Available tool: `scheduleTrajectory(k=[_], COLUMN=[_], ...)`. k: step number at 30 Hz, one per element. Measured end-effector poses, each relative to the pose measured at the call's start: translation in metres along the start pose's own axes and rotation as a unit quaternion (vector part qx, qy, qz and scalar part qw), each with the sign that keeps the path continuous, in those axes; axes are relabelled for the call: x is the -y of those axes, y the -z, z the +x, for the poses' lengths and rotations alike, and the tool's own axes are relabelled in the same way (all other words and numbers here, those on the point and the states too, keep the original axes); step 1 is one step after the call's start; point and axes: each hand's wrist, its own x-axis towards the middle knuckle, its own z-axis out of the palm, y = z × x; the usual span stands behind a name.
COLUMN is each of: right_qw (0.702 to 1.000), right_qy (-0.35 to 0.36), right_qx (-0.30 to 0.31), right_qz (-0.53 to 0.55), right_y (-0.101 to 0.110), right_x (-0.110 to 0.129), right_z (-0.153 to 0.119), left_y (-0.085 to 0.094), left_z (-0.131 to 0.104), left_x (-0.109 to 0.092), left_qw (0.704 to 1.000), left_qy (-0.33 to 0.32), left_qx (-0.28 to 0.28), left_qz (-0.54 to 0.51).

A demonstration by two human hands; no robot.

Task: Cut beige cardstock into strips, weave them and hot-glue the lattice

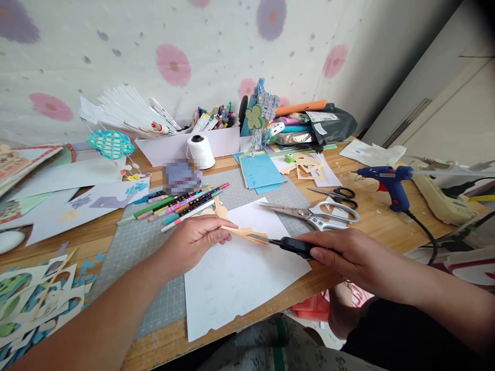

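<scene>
My left hand [199, 239] is closed, pinching several thin pale-orange strips [247, 234] that fan out to the right. My right hand [344, 255] is wrapped round a black utility knife [296, 246]. Its blade points left and meets the strips; whether it cuts into them cannot be made out. Both hands are above a white sheet of paper [247, 281], which lies partly on a grey cutting mat [162, 293]. Just behind my left hand lie small cream paper cut-outs [220, 208].
Silver scissors [313, 212] and black-handled scissors [342, 195] lie beyond my right hand. A blue glue gun [390, 183] stands farther right, its cord trailing. Colored pens [181, 203], a white thread spool [201, 153] and blue paper [263, 170] sit behind. Paper scraps [50, 293] cover the left.
</scene>
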Motion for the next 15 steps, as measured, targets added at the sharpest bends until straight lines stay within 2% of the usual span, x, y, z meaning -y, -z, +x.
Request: scheduleTrajectory(k=[7, 15], right_qw=[0.999, 0.993], right_qy=[0.008, 0.053], right_qx=[-0.01, -0.035], right_qz=[-0.032, -0.097], right_y=[-0.002, -0.007], right_x=[0.006, 0.018], right_z=[0.004, 0.011], left_y=[0.0, 0.001], left_z=[0.003, 0.003], left_x=[0.0, -0.007], left_qw=[0.999, 0.994], left_qy=[-0.006, -0.066], left_qx=[0.005, 0.015], left_qz=[0.036, 0.081])
